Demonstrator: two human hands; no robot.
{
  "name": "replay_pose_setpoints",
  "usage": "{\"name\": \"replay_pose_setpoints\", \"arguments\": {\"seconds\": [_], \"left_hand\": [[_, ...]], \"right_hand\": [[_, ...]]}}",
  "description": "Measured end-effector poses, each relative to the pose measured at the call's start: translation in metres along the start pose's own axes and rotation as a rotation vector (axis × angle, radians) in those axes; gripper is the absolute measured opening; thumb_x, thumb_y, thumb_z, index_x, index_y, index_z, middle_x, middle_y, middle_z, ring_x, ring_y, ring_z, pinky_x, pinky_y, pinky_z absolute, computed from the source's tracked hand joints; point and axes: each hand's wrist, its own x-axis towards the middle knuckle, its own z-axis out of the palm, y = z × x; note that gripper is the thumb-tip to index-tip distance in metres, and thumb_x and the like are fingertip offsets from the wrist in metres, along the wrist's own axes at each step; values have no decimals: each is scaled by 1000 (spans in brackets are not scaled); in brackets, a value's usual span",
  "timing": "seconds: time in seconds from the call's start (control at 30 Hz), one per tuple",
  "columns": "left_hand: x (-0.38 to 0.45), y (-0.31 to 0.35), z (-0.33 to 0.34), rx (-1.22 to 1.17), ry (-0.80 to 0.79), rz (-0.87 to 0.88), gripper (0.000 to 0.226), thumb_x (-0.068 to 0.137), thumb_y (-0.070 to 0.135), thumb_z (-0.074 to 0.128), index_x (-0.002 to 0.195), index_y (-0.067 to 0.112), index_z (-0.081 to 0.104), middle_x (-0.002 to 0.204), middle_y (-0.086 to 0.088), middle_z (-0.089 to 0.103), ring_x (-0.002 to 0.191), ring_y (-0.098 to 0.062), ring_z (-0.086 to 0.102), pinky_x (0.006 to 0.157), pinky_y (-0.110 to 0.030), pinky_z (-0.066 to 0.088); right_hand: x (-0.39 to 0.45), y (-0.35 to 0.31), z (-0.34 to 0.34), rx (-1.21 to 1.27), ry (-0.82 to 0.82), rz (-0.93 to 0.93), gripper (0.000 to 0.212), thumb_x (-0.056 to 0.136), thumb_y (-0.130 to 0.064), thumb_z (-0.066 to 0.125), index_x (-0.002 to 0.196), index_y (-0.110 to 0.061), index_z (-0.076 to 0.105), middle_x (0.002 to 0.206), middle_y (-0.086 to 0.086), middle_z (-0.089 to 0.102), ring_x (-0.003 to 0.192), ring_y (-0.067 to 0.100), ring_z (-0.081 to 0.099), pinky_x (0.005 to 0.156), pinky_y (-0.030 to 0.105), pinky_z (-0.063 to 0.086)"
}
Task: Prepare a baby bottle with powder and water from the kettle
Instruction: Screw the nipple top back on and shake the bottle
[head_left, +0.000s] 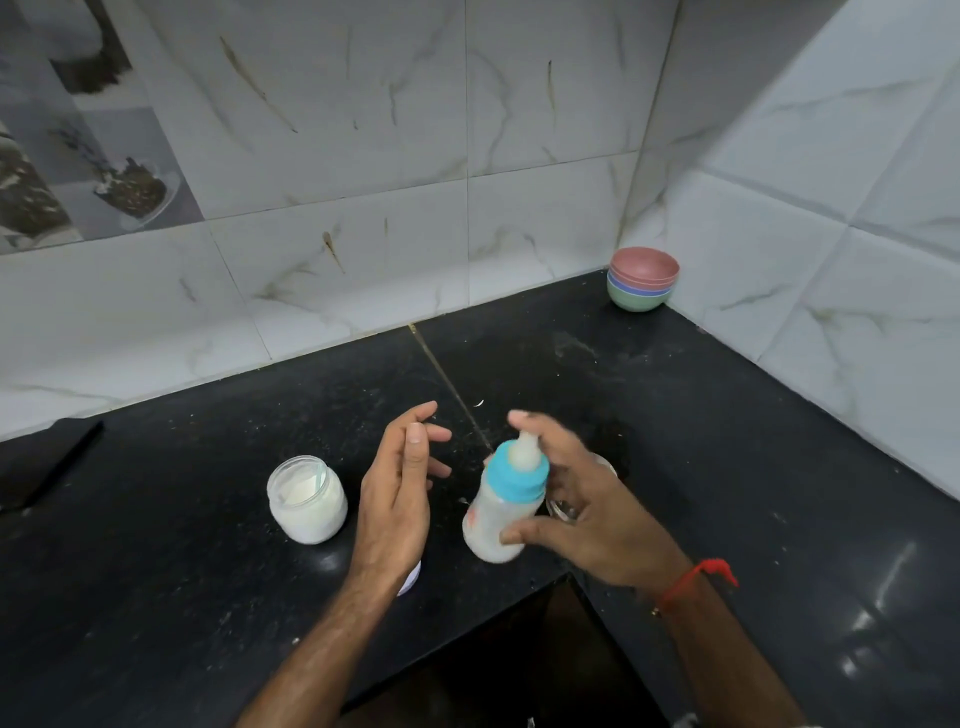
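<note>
Head view of a black stone counter in a tiled corner. The right hand grips the baby bottle above the counter: the thumb crosses the lower body of the bottle, the forefinger reaches over the pale teat, and the remaining fingers pass behind the bottle, where they cannot be seen clearly. The bottle is tilted, teat pointing up and slightly right, its blue collar screwed on and whitish contents showing through the body. A red thread encircles the right wrist. The left hand is held beside the bottle, apart from it, palm turned toward it, fingers loosely extended and holding nothing. The left forearm enters from the lower edge and partly covers a pale lid lying on the counter. An open jar of white powder stands just left of the left hand. A stack of coloured bowls sits in the far corner.
</note>
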Motion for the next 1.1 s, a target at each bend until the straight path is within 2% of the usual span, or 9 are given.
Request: {"name": "replay_pose_setpoints", "arguments": {"seconds": [0.1,0.2,0.3,0.43,0.6,0.73,0.9,1.0,1.1], "left_hand": [[1,0,-1,-5,2,2,37,101,53,36,127,43,61,112,11,72,86,-16,70,82,-33,53],[0,-2,-4,-2,14,3,37,102,54,36,127,43,60,112,12,72,86,-15,70,82,-32,52],[-2,-2,-5,-4,16,1,37,101,55,36,126,44,60,111,13,72,85,-12,70,82,-32,52],[-2,-3,0,-1,7,-5,37,101,54,36,126,44,61,111,13,72,85,-12,70,83,-34,53],[-2,-7,2,44,-27,10,38,97,66,35,123,53,59,113,15,72,86,-11,72,83,-38,55],[-3,-8,-1,29,-15,15,42,95,68,35,125,51,59,113,14,71,86,-12,72,83,-37,54],[-5,-6,-4,18,-5,11,43,95,67,36,126,48,60,113,13,72,85,-12,71,83,-36,54],[-5,-7,-4,22,-7,10,42,95,67,36,125,50,60,112,14,72,85,-12,71,83,-35,54],[-5,-8,0,37,-21,15,40,95,68,36,124,53,59,112,15,72,85,-12,72,83,-37,55]], "right_hand": [[2,-9,-3,305,292,-46,99,79,11,74,147,-52,40,143,21,58,127,33,63,101,51,56],[2,-5,-16,955,810,-128,65,101,-14,58,158,-34,32,133,14,68,121,27,68,93,40,60],[3,8,-28,1529,1024,-200,60,103,-30,61,156,-12,40,133,16,69,122,29,69,99,41,58],[7,9,-9,1046,882,-107,80,92,-17,68,159,-33,27,132,9,68,115,21,72,88,37,62],[-2,16,2,9,-31,48,99,79,0,83,145,-58,39,157,-1,45,135,22,57,109,48,51],[-1,3,-2,512,457,-21,95,82,11,70,149,-49,38,134,20,66,121,32,67,97,44,58],[0,19,-22,1594,1021,-158,43,102,-30,62,137,-4,60,132,18,69,122,31,68,96,42,60],[3,16,-10,1230,937,-105,60,100,-22,62,155,-25,38,131,9,68,110,23,73,84,36,63],[1,13,-1,440,399,-56,97,79,-2,83,148,-52,36,143,6,58,119,25,67,90,38,60]]}}
